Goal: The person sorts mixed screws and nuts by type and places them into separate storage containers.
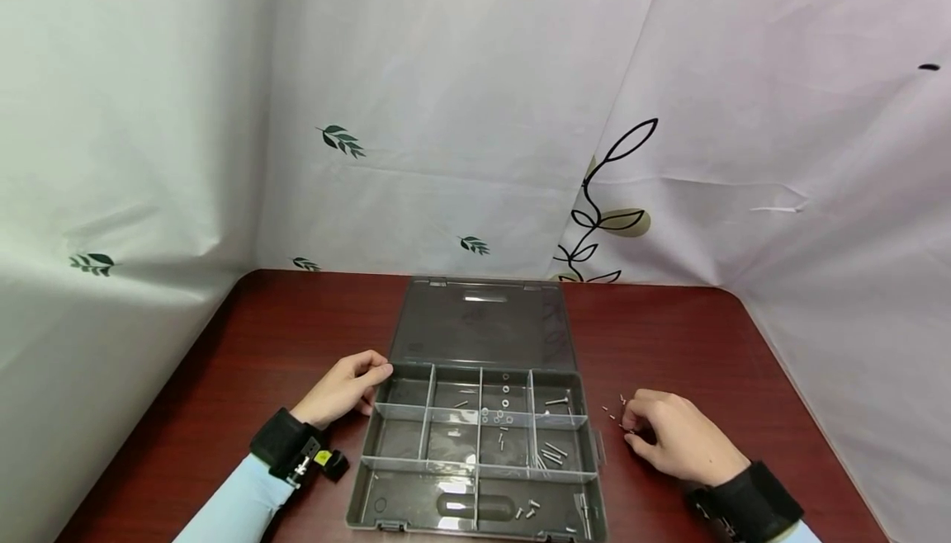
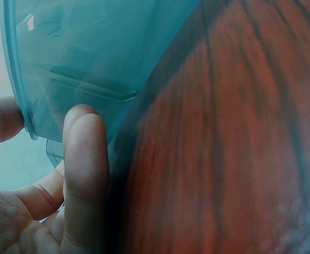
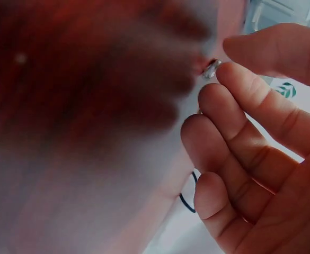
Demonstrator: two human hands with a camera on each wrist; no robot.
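Observation:
A grey clear-plastic compartment box [image 1: 399,444] lies on the table, its lid [image 1: 483,332] folded back flat behind it. My left hand [image 1: 338,392] grips the box's back left corner, the thumb over the rim and fingers against the outer wall [image 2: 107,47]. To the right of the box, my right hand [image 1: 679,437] rests low over the tabletop beside several tiny screws [image 1: 612,417]. In the right wrist view a small shiny metal piece [image 3: 212,70] is at the index fingertip; the thumb stands apart from that finger.
Inside the box are small rings [image 1: 506,389], long screws [image 1: 554,449] and short screws [image 1: 533,504] in separate compartments. The dark red wooden table [image 1: 297,312] meets white leaf-patterned cloth [image 1: 446,114] at the back and sides.

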